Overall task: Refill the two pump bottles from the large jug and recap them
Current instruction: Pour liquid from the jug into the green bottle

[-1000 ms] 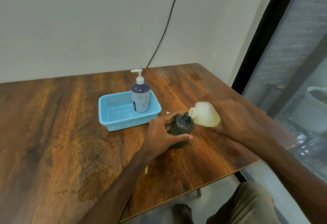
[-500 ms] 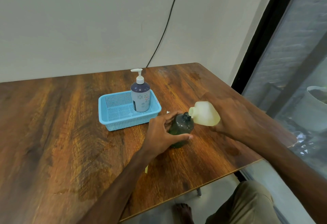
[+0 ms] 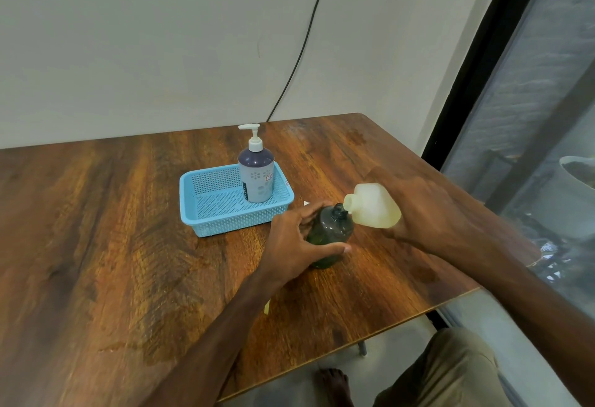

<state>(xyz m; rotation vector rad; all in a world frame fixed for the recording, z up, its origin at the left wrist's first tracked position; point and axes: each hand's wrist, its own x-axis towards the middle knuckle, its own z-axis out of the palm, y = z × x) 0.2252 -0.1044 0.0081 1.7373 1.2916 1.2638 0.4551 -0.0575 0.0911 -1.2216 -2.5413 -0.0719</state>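
Observation:
A dark green bottle [image 3: 331,233] with no pump on it stands on the wooden table [image 3: 96,245]; my left hand [image 3: 289,242] grips its body. My right hand [image 3: 428,213] holds the pale yellowish jug [image 3: 373,205] tipped over, its mouth touching the green bottle's open neck. A purple pump bottle [image 3: 256,178] with its white pump fitted stands upright in the right part of the blue basket [image 3: 206,213]. The jug's far side is hidden by my right hand.
A small white piece [image 3: 306,203] lies on the table just right of the basket, and a pale thin thing [image 3: 267,307] peeks from under my left forearm. The table's right edge runs beside a glass door. A black cable hangs on the wall behind.
The jug's mouth has settled slightly lower against the green bottle's neck. Both hands keep their grips.

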